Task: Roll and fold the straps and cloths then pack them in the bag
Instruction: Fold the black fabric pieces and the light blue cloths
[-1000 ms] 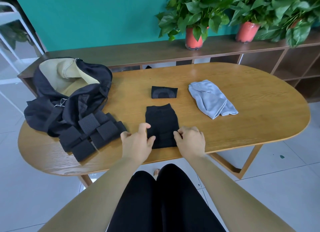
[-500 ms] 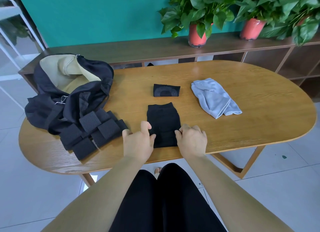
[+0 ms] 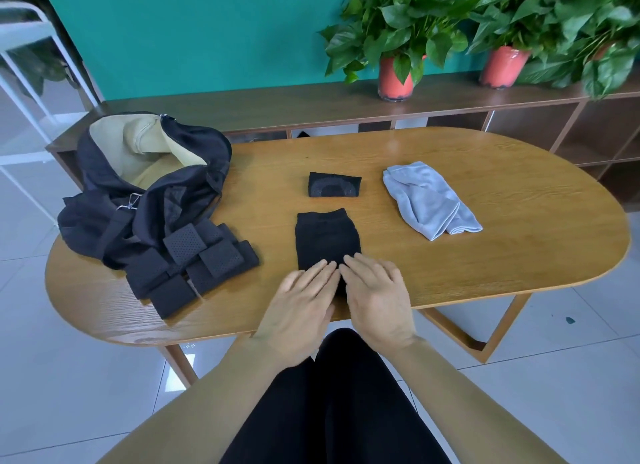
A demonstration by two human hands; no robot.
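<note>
A black cloth [image 3: 327,239] lies flat near the table's front edge. My left hand [image 3: 303,301] and my right hand [image 3: 375,295] lie side by side on its near end, fingers straight and pressing down, hiding that end. Behind it sits a small folded black cloth [image 3: 334,184]. A grey cloth [image 3: 429,200] lies crumpled to the right. A pile of black perforated straps [image 3: 188,262] rests at the left, against an open black bag [image 3: 149,183] with a tan lining.
The wooden oval table [image 3: 519,238] stands over a tiled floor. A low wooden shelf [image 3: 277,103] runs behind it, carrying potted plants in red pots [image 3: 396,79]. My black-clad legs are under the near edge.
Both hands moved inward from the cloth's side edges to its middle. Their fingers went from curled at the edges to flat on top.
</note>
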